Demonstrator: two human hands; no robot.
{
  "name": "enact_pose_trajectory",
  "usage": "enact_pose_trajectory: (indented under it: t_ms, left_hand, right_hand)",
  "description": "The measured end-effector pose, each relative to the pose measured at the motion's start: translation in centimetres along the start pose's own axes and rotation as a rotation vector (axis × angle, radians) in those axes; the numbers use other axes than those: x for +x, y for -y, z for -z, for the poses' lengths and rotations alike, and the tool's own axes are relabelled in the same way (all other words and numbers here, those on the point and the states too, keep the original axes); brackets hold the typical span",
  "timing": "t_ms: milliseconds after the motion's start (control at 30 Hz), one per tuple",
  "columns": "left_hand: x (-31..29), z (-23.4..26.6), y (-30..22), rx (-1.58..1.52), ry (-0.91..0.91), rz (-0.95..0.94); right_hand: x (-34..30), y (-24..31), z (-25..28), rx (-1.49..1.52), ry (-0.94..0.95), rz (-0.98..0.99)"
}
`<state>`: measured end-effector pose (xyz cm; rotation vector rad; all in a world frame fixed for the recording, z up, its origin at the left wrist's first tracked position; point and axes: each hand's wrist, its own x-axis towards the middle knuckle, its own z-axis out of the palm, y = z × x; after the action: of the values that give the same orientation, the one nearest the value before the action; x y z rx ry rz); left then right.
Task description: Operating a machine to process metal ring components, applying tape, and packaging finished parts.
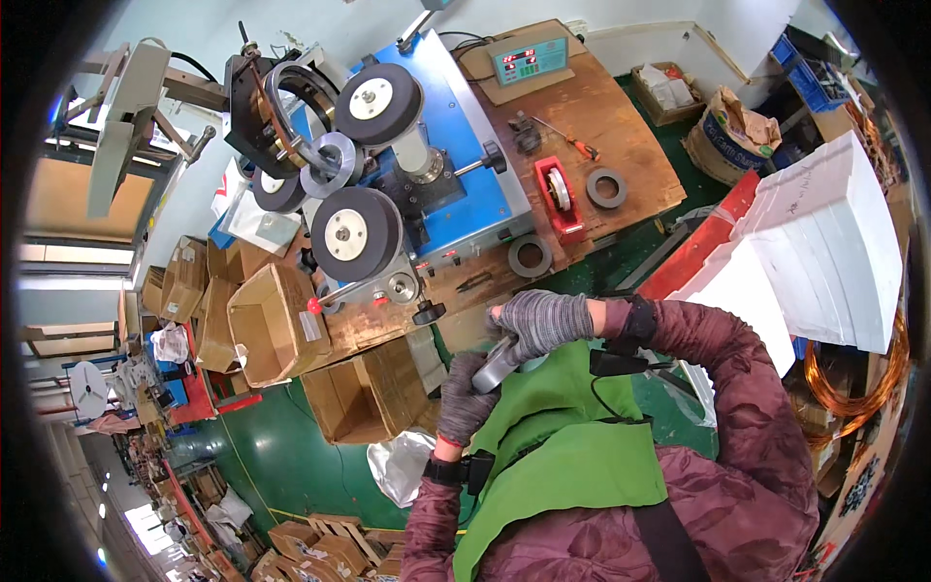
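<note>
In front of my green apron [572,436] I hold a grey, rounded, ring-like part [496,367], seen nearly edge-on. My left hand [465,400], in a grey knit glove, is closed round its lower left side. From above, my right hand [545,324], gloved the same way, is closed on its upper part. The fingers hide much of the part, so its full shape does not show. Beyond my hands stands a blue winding machine [475,126] with black rubber rollers [357,237] and a metal spool [332,163] among them.
On the wooden bench [640,175] lie grey rings [606,188], a red tape dispenser [560,199], a screwdriver [572,142], tweezers [474,281] and a digital controller [530,62]. Open cardboard boxes [354,398] stand left of me. White foam sheets [824,242] and copper wire coils [853,403] are at right.
</note>
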<state>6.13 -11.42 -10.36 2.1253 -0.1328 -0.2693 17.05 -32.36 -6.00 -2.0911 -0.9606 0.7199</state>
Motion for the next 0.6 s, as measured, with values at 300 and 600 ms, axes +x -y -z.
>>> enact_pose_trajectory:
  t_ms: [300,600]
  left_hand:
    - [-2.5,1.1,-1.3,-0.555,-0.019,0.401]
    - [-2.3,3.0,-0.7,-0.662,-0.018,0.290]
  right_hand:
    - [-0.3,-2.5,-2.4,0.317,-0.107,0.248]
    - [2.4,3.0,-5.3,0.038,-0.426,0.251]
